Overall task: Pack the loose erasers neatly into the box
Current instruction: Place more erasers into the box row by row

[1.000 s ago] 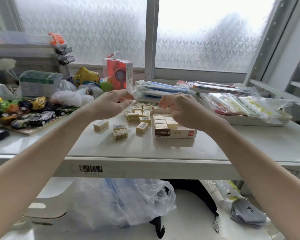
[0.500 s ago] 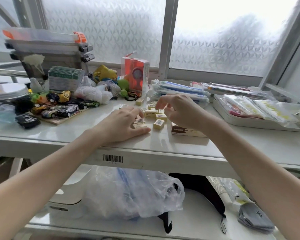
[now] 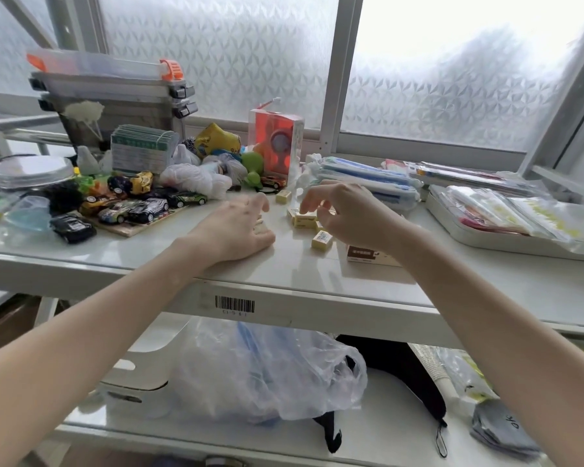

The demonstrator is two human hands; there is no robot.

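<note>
Erasers [image 3: 321,240], small cream blocks, are lying loose on the white shelf [image 3: 149,261] between the person's two hands, and one more eraser [image 3: 283,196] is sitting apart, farther back near the red carton [image 3: 277,143]. From the head camera, the box [image 3: 364,255], cream with a brown label on its near side, is resting on the shelf just right of the loose pile, and the right forearm is hiding most of it, so what is inside cannot be told. The left hand [image 3: 236,230] is lying palm down on the shelf with its fingers spread and fairly straight, covering some erasers whose edges are peeking out by the fingers; whether it is gripping any of them cannot be told. The right hand [image 3: 348,214] is hovering above the pile with its fingers curled downward, the fingertips [image 3: 304,207] touching or almost touching the top of an eraser [image 3: 304,220]; a firm pinch is not plainly showing. Toy cars [image 3: 142,210] are crowding the left part of the shelf beside white plastic bags [image 3: 189,178]. A white tray [image 3: 486,237] of packets is sitting to the right. Below, a clear plastic bag [image 3: 267,372] is lying on the lower shelf [image 3: 385,429].
</note>
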